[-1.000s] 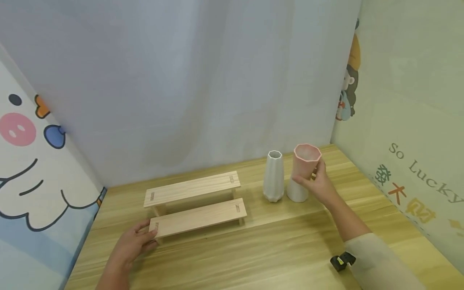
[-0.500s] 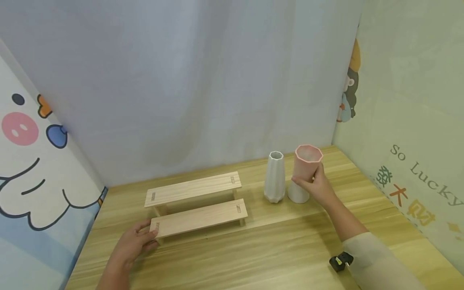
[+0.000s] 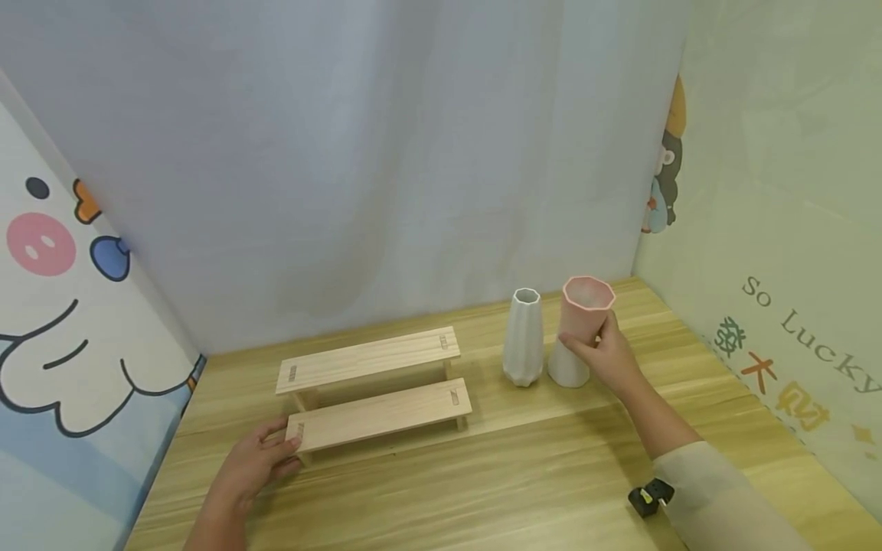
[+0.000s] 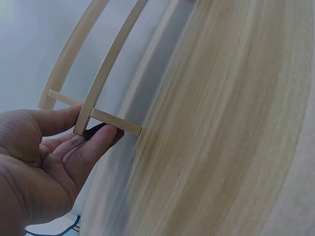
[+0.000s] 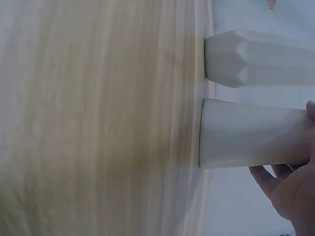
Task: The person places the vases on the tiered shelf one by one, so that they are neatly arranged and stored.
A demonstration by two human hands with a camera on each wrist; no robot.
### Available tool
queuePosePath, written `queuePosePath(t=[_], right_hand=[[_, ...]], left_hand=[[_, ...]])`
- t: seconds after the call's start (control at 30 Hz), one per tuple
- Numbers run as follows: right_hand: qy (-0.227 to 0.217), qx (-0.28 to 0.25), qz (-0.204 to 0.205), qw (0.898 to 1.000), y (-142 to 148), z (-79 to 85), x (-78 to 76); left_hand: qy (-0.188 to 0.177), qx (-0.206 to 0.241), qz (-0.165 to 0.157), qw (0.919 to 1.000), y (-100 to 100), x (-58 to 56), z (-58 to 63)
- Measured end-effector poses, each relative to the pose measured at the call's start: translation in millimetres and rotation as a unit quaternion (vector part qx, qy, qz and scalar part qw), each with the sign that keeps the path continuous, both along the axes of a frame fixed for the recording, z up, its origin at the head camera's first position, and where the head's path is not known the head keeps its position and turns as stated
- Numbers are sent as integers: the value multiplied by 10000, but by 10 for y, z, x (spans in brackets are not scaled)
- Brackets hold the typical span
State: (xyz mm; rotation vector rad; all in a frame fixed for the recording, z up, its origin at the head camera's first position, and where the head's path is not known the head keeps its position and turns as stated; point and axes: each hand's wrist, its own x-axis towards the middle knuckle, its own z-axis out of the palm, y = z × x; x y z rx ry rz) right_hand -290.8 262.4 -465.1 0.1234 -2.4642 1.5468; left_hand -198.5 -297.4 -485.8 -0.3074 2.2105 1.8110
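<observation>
My left hand (image 3: 251, 463) pinches the left end of the lower wooden shelf (image 3: 379, 415), thumb on top and fingers underneath, as the left wrist view shows. Just behind it stands a second, taller wooden shelf (image 3: 365, 358) on short legs. To the right, my right hand (image 3: 606, 352) grips a pink-to-white vase (image 3: 579, 325) around its middle, thumb on the near side. The flared vase stands upright, its base at the tabletop in the right wrist view. Close to its left is a slimmer white fluted vase (image 3: 524, 340), also upright and untouched.
A wood-grain tabletop (image 3: 441, 497) carries everything. Behind it hangs a pale grey curtain (image 3: 413, 168). A cartoon-printed panel (image 3: 69, 306) borders the left side, and a pale green printed panel (image 3: 779, 229) borders the right. A small black device (image 3: 650, 497) sits at my right sleeve.
The head view has shifted very slightly. Both hands keep their holds, and the shelves and vases stay in place.
</observation>
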Motion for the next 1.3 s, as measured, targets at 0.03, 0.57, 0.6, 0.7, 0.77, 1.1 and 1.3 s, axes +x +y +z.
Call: queuePosePath(t=[0.03,0.57,0.6,0.7,0.77,1.1,1.3], right_hand=[[7,-17,-2,10000,0,2,6],[128,-90,91,9998,13,125,138],[152,-79,103,9998,13,133,150],[178,-22,130,9998,11,158,195],[204,-14,160,9997,7,180,232],[340,25,340,9988,-34,258,389],[416,316,358,9980,-89,331,509]], left_hand=[[16,10,-13,10000,-1,-3,-4],[-74,54,41,10000,-3,11,-5],[-82,46,58,9999,-3,13,-3],[-66,37,48,10000,-7,14,-1],[-53,28,42,10000,-6,15,3],[-114,-11,24,9999,-20,14,-4],[-62,12,22,10000,-22,6,1]])
